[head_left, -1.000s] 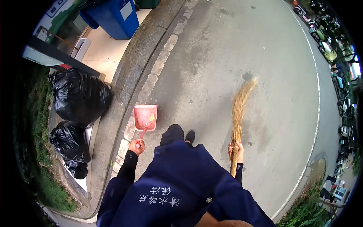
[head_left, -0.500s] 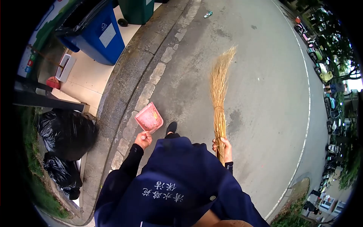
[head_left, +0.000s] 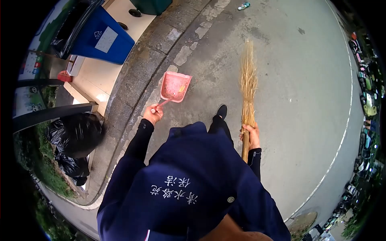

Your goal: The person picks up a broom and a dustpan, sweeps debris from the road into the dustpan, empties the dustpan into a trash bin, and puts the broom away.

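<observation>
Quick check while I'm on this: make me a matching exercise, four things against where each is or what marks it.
1. Dustpan
2. Broom
3. Blue bin
4. Black bags

A. Bears a white label
B. In the right hand
C. Heaped beside the grass
D. In the left hand

Pairs: 1-D, 2-B, 3-A, 4-C

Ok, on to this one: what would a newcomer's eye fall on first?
Probably the pink dustpan, left of centre in the left hand, bright against the grey road. The straw broom likely comes next, held right of centre in the right hand with its bristles toward the top of the view. Then there is the blue bin at upper left, with black bags below it.
</observation>
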`<state>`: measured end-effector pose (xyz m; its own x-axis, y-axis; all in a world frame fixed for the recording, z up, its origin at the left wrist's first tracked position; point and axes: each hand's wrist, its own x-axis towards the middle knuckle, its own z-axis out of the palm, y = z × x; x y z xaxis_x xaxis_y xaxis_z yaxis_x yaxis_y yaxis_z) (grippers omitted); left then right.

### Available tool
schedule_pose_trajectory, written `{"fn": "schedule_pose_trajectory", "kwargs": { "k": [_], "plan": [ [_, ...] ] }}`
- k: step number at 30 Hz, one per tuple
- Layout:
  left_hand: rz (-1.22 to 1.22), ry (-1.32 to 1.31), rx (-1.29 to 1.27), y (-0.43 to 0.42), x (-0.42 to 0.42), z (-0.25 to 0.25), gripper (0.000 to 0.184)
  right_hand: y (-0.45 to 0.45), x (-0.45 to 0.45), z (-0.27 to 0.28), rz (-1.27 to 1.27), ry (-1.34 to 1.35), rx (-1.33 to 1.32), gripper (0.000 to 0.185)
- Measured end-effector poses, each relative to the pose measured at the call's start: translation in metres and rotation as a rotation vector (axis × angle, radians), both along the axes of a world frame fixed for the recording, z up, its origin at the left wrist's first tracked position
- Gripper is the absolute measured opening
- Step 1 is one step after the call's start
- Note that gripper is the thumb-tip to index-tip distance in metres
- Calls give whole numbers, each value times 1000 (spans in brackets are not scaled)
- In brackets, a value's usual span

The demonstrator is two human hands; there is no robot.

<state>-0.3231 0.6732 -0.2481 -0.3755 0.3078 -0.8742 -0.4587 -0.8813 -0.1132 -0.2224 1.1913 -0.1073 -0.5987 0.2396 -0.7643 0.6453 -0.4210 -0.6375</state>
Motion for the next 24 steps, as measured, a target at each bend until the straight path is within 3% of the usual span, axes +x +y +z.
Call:
{"fn": "schedule_pose_trajectory", "kwargs": {
  "k": [2,5,7,9,13,14,16,19,20,23,24],
  "plan": [
    [-14,27,-64,30,-44,29,15,30,-81,-2,183,2,44,45],
    [76,100,-63,49,-95,24,14,45,-199,-7,444,-5,142,47],
    [70,59,19,69,-143,29,15,63,-278,-59,673,124,268,62],
    [96,20,-33,82,-193,10,14,63,-368,-69,898,84,634,71],
    [98,-43,-73,93,-297,-43,14,84,-529,-126,975,97,607,75],
    [120,-66,-68,87,-321,-72,14,69,-564,-92,1010,50,742,78],
    [157,-142,-64,84,-371,-98,12,66,-628,-118,1050,35,806,78],
    [188,-266,-109,83,-418,-116,13,36,-688,-138,1207,18,983,76],
    [185,-215,-122,83,-431,-120,13,20,-698,-150,1388,-43,1014,75],
    [201,-224,-131,88,-467,-118,9,-10,-671,-169,1799,-142,1000,70],
    [190,-254,-150,96,-474,-110,10,-4,-660,-147,1790,-126,938,71]
  ]
}}
